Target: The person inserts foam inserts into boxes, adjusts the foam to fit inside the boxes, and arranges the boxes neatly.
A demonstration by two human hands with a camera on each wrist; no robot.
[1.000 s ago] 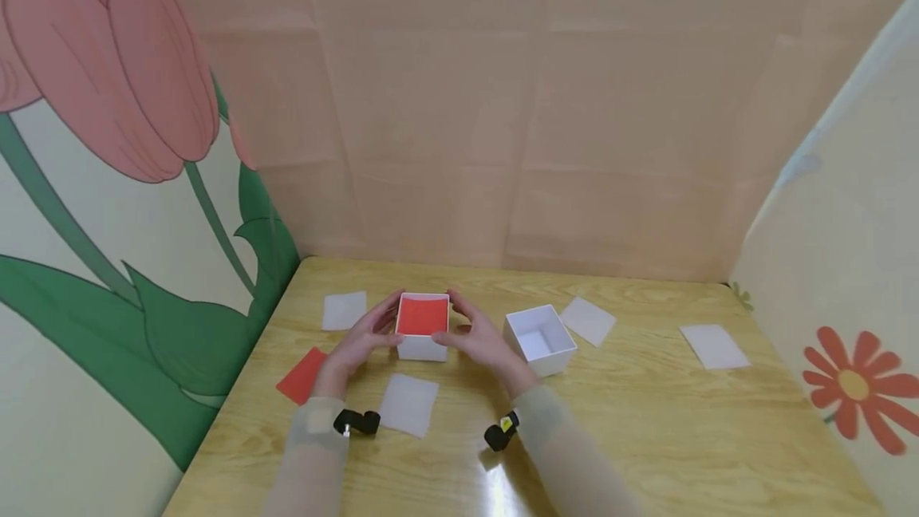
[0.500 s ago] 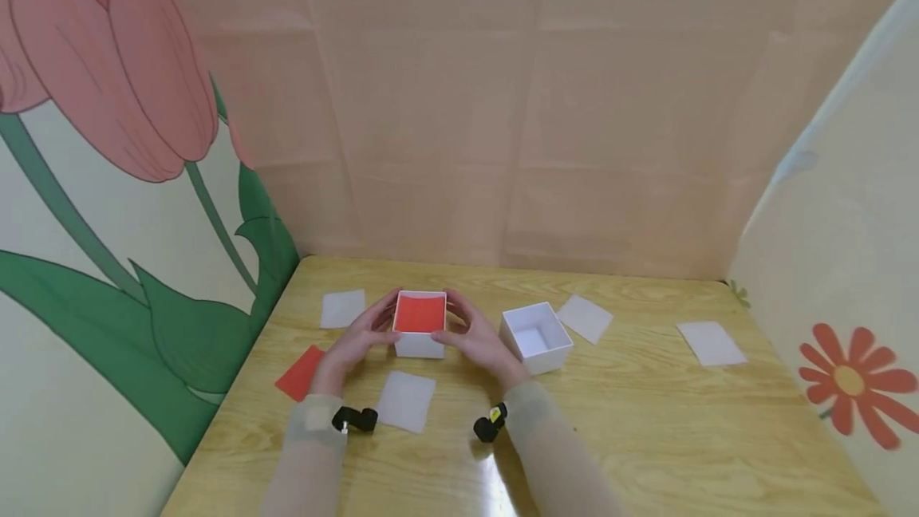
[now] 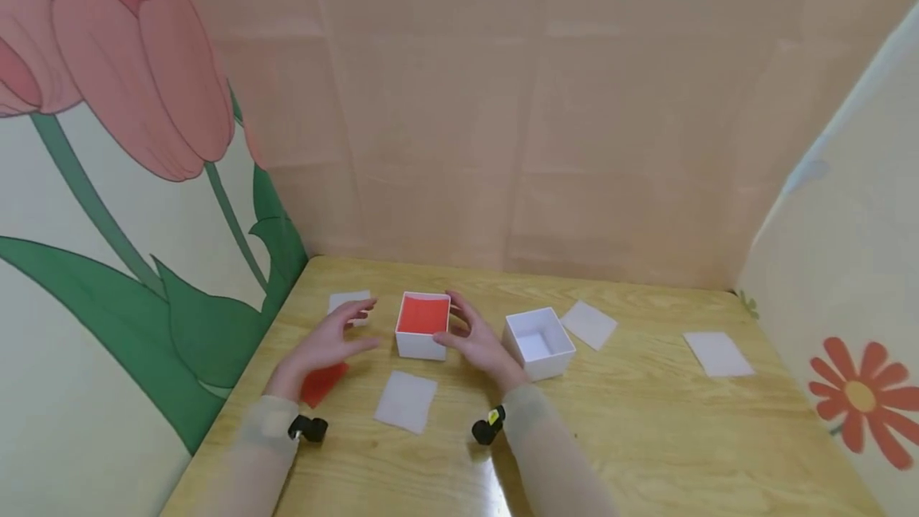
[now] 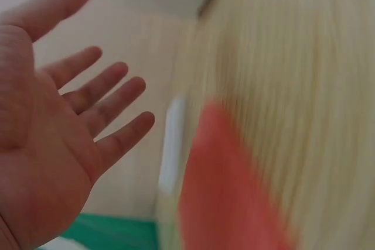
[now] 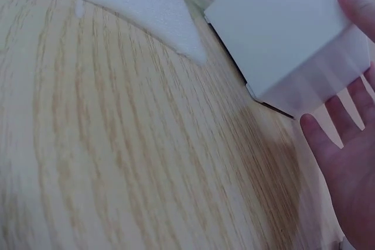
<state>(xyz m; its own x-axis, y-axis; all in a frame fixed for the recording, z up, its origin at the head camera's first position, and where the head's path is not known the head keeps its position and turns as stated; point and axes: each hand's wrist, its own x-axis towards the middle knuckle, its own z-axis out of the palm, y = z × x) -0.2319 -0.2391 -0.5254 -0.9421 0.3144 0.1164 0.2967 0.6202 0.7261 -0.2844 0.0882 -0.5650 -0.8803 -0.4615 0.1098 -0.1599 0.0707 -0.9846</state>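
Observation:
In the head view, a white square box (image 3: 421, 346) stands upright on the table, a red sheet (image 3: 424, 315) filling its open top. My right hand (image 3: 477, 343) holds this box at its right side. Its thumb lies at the near right corner and its fingers run along the side toward the back. My left hand (image 3: 328, 345) is off the box to its left, fingers apart and holding nothing, as the left wrist view also shows. Below the left hand lies a red square sheet (image 3: 323, 384), partly covered by that hand. Motion blurs this sheet in the left wrist view.
A second white box (image 3: 538, 339), open on top with nothing inside, stands right of my right hand. White foam squares lie about: one in front (image 3: 406, 401), one behind that box (image 3: 589, 324), one far right (image 3: 719, 354), one behind my left hand (image 3: 349, 299).
My left hand has let go of the box and moved left, toward the red sheet on the table. The right hand stays at the box. The head view has shifted slightly.

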